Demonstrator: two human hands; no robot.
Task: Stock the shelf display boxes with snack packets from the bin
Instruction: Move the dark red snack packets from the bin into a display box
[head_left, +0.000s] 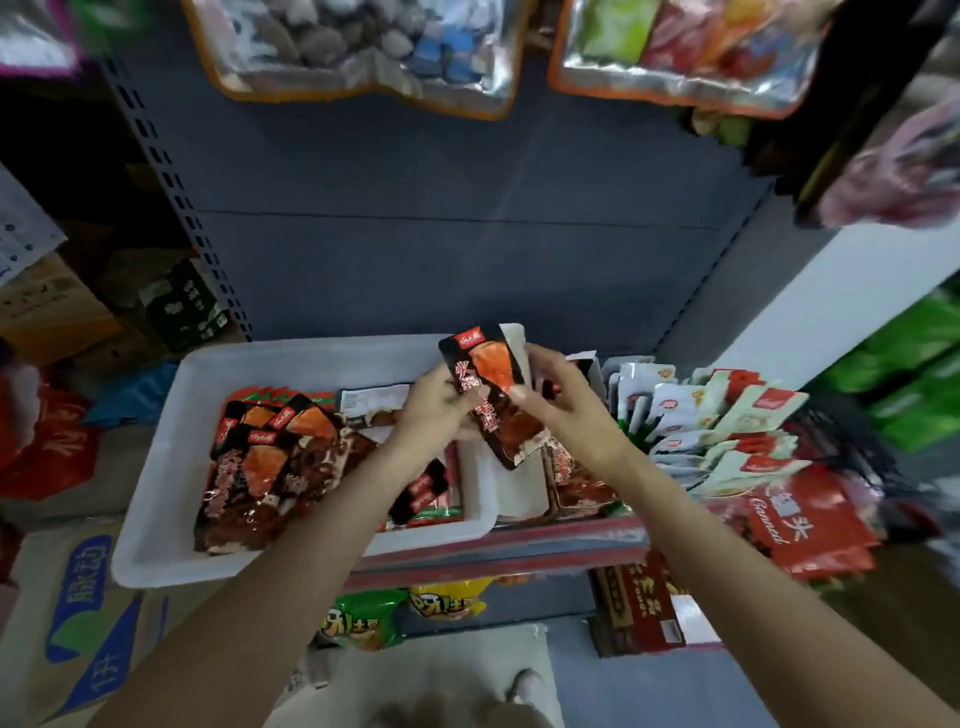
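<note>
1. The right hand (558, 400) is shown with fingers curled round the upper right edge of a dark red-and-black snack packet (493, 400); the thumb is laid on the packet's printed face.
2. The left hand (441, 405) is shown gripping the same packet along its left edge, so that the packet is held between both hands, above the shelf.
3. The packet's long axis is tilted: its top end is directed up and to the left, away from the person, and its bottom end down and to the right, toward the person. At least one further packet appears to be stacked behind it, a white back being visible at the top edge.
4. Directly below and just right of the hands, a display box (582, 488) is seen, already partly filled with packets of the same print. It is judged to be the likely destination; the right hand lies nearer to it than the left.
5. To the left, the white bin (171, 452) is seen resting on the shelf, with a pile of like packets (270, 467) in its left half. The left forearm crosses over its right portion.
6. To the right of the display box, a row of white-and-red packets (717, 431) is seen standing upright, well apart from the hands.
7. The coming move is judged to require that the held packet be turned to match the packets in the box and lowered to the right.
</note>
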